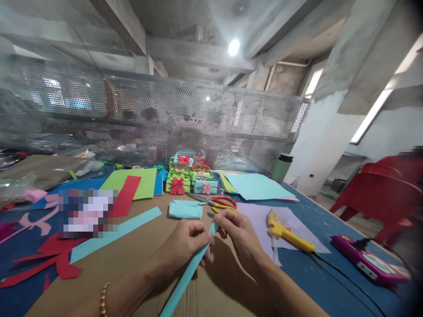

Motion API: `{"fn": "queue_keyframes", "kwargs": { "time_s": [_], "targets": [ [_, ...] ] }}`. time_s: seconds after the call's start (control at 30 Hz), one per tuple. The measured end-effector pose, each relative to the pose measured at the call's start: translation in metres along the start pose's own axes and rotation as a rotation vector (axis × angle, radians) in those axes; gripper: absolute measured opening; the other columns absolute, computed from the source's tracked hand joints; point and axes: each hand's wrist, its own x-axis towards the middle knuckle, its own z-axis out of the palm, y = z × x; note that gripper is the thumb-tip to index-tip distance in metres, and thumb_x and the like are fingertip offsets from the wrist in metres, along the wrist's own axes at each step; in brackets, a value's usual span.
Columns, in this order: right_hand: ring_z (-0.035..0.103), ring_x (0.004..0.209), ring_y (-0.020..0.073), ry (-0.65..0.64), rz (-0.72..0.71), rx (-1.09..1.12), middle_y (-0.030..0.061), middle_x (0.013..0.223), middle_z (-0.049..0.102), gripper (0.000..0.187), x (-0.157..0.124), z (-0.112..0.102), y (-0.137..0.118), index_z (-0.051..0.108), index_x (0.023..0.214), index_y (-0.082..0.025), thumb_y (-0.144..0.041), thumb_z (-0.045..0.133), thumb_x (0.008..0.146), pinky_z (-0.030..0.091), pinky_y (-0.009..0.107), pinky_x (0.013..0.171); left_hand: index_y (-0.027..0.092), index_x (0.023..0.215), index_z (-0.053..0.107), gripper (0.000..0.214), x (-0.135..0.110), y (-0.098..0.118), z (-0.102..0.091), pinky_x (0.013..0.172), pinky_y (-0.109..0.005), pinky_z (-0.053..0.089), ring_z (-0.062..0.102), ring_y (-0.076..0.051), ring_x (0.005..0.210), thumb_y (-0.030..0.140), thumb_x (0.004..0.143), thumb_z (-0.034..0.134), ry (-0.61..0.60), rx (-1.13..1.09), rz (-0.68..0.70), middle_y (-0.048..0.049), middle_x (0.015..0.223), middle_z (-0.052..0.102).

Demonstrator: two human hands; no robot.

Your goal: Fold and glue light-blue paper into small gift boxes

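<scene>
A long light-blue paper strip (187,277) runs from the bottom middle up to my hands. My left hand (185,244) is closed round the strip's upper part, fingers curled over it. My right hand (238,231) pinches the strip's top end between thumb and fingers. Both hands hover over a brown cardboard sheet (139,259) on the table. Just beyond my fingers lie red-handled scissors (220,201) and a folded light-blue paper piece (185,209).
A yellow glue gun (286,231) lies on lilac paper (257,218) to the right, its cord leading past a pink phone (366,259). Small paper boxes with bows (187,176), coloured sheets (254,186), another blue strip (115,233) and red cut-outs (56,259) surround. Red chairs (386,193) stand right.
</scene>
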Motion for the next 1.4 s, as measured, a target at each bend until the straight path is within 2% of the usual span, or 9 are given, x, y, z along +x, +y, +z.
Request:
{"fn": "queue_keyframes", "kwargs": {
  "time_s": [0.13, 0.3, 0.37, 0.47, 0.53, 0.7, 0.87, 1.0, 1.4],
  "targets": [
    [0.049, 0.059, 0.0133, 0.002, 0.011, 0.008, -0.002, 0.059, 0.055, 0.037, -0.002, -0.002, -0.005, 0.063, 0.066, -0.018, -0.049, 0.074, 0.082, 0.036, 0.026, 0.057, 0.015, 0.075, 0.062, 0.036, 0.001, -0.003, -0.001, 0.037, -0.019, 0.042, 0.054, -0.011, 0.042, 0.05, 0.08, 0.067, -0.022, -0.023, -0.021, -0.0027, 0.057, 0.065],
    [0.05, 0.057, 0.0132, -0.01, 0.044, 0.069, 0.0003, 0.062, 0.057, 0.05, -0.003, 0.004, -0.011, 0.066, 0.075, -0.017, -0.063, 0.055, 0.091, 0.038, 0.026, 0.055, 0.014, 0.073, 0.062, 0.039, 0.004, -0.002, -0.003, 0.041, -0.019, 0.044, 0.055, -0.01, 0.041, 0.053, 0.078, 0.07, -0.023, -0.079, 0.02, -0.0035, 0.056, 0.066],
    [0.05, 0.055, 0.013, -0.05, 0.068, 0.097, 0.0006, 0.062, 0.058, 0.051, -0.002, 0.007, -0.008, 0.066, 0.075, -0.017, -0.066, 0.058, 0.089, 0.037, 0.026, 0.053, 0.015, 0.074, 0.063, 0.038, 0.003, 0.001, -0.003, 0.04, -0.018, 0.042, 0.055, -0.01, 0.042, 0.052, 0.077, 0.069, -0.001, -0.082, 0.018, -0.0034, 0.056, 0.066],
    [0.047, 0.051, 0.0121, -0.088, 0.068, 0.08, -0.0011, 0.053, 0.054, 0.047, -0.001, 0.009, -0.002, 0.06, 0.059, -0.018, -0.059, 0.077, 0.075, 0.035, 0.026, 0.052, 0.015, 0.079, 0.065, 0.036, -0.001, 0.004, -0.002, 0.036, -0.017, 0.041, 0.054, -0.011, 0.043, 0.051, 0.081, 0.066, 0.01, -0.047, -0.005, -0.0024, 0.059, 0.064],
    [0.047, 0.051, 0.0117, -0.056, 0.053, 0.072, -0.0021, 0.052, 0.054, 0.043, 0.0, 0.008, 0.0, 0.06, 0.059, -0.019, -0.053, 0.082, 0.071, 0.034, 0.026, 0.052, 0.016, 0.082, 0.065, 0.034, -0.002, 0.005, -0.002, 0.035, -0.017, 0.04, 0.055, -0.011, 0.044, 0.049, 0.084, 0.063, 0.001, -0.028, -0.023, -0.002, 0.061, 0.064],
    [0.044, 0.05, 0.0104, 0.06, 0.045, 0.074, -0.0041, 0.051, 0.052, 0.04, 0.003, 0.001, -0.008, 0.056, 0.06, -0.019, -0.047, 0.081, 0.074, 0.033, 0.025, 0.051, 0.015, 0.08, 0.062, 0.032, -0.003, 0.003, -0.001, 0.035, -0.018, 0.042, 0.053, -0.011, 0.045, 0.047, 0.086, 0.063, -0.002, -0.036, -0.053, -0.0031, 0.063, 0.065],
    [0.045, 0.049, 0.0109, 0.014, 0.062, 0.051, -0.0029, 0.053, 0.054, 0.042, 0.001, 0.004, -0.009, 0.056, 0.063, -0.019, -0.053, 0.076, 0.078, 0.033, 0.025, 0.049, 0.016, 0.08, 0.061, 0.031, -0.002, 0.005, -0.003, 0.035, -0.019, 0.043, 0.054, -0.011, 0.044, 0.046, 0.088, 0.06, -0.002, 0.004, -0.02, -0.0022, 0.063, 0.066],
    [0.046, 0.049, 0.011, -0.027, 0.055, 0.008, -0.003, 0.052, 0.053, 0.038, -0.001, 0.008, -0.005, 0.061, 0.063, -0.018, -0.049, 0.08, 0.074, 0.032, 0.025, 0.048, 0.016, 0.082, 0.063, 0.03, -0.003, 0.007, -0.004, 0.034, -0.018, 0.042, 0.055, -0.01, 0.043, 0.045, 0.09, 0.058, -0.028, 0.037, -0.01, -0.0017, 0.065, 0.066],
    [0.038, 0.044, 0.0084, 0.136, 0.075, 0.058, -0.005, 0.048, 0.048, 0.03, 0.005, -0.005, -0.014, 0.059, 0.061, -0.018, -0.04, 0.078, 0.069, 0.028, 0.024, 0.045, 0.014, 0.082, 0.062, 0.034, 0.002, -0.003, -0.004, 0.038, -0.023, 0.048, 0.057, -0.011, 0.041, 0.047, 0.089, 0.06, -0.063, -0.03, -0.051, -0.006, 0.068, 0.07]
  ]
}}
